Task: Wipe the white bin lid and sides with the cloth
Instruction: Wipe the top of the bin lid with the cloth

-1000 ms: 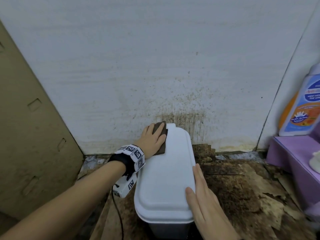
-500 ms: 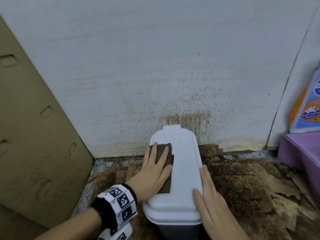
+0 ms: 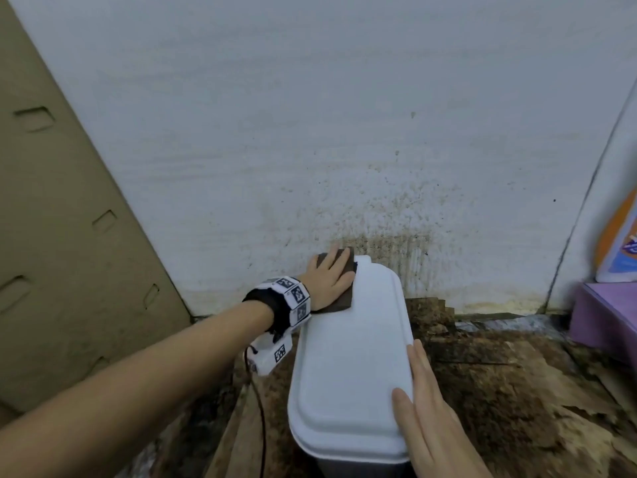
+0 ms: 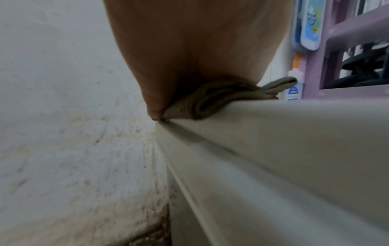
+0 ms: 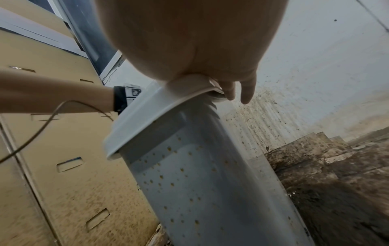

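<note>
The white bin lid (image 3: 348, 367) fills the lower middle of the head view, its far end against the stained wall. My left hand (image 3: 329, 281) lies flat with straight fingers on a folded brown cloth (image 3: 339, 300) and presses it onto the lid's far left corner. The left wrist view shows the cloth (image 4: 212, 99) bunched under my palm on the lid edge (image 4: 273, 126). My right hand (image 3: 427, 415) rests flat on the lid's near right edge. The bin's spotted side (image 5: 195, 183) shows in the right wrist view below the lid rim (image 5: 147, 116).
A beige slotted panel (image 3: 58, 236) leans at the left. A purple shelf (image 3: 610, 312) with an orange and blue bottle (image 3: 620, 243) stands at the right. The floor (image 3: 499, 381) around the bin is dark and flaking. A cable (image 3: 258, 408) hangs from my left wrist.
My left hand slid the cloth from the lid's middle left back up to its far left corner by the wall. The right hand stayed on the near right edge.
</note>
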`<state>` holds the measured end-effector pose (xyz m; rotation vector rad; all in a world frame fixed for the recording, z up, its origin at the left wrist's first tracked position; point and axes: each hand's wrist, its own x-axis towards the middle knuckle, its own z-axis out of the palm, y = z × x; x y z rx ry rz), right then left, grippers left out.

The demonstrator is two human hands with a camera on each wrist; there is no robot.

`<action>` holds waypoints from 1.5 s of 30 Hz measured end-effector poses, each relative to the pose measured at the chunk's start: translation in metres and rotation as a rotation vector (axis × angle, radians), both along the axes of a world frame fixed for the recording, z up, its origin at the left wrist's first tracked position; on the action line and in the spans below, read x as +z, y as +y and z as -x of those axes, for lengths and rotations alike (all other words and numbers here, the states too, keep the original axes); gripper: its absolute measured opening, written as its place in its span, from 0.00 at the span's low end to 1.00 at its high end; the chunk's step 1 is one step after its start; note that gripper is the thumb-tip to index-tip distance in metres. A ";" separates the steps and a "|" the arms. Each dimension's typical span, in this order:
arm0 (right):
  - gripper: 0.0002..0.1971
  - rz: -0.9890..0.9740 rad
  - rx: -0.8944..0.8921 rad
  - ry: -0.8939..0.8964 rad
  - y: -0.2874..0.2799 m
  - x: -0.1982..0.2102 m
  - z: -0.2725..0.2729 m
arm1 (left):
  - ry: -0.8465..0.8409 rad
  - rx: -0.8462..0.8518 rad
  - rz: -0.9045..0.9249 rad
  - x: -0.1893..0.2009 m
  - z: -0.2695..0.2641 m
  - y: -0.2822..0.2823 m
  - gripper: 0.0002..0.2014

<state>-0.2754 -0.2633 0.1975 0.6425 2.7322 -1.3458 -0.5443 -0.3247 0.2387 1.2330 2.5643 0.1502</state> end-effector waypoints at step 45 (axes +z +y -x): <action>0.32 -0.056 0.007 -0.070 -0.001 0.007 -0.005 | 0.171 0.009 0.082 -0.014 0.005 0.041 0.32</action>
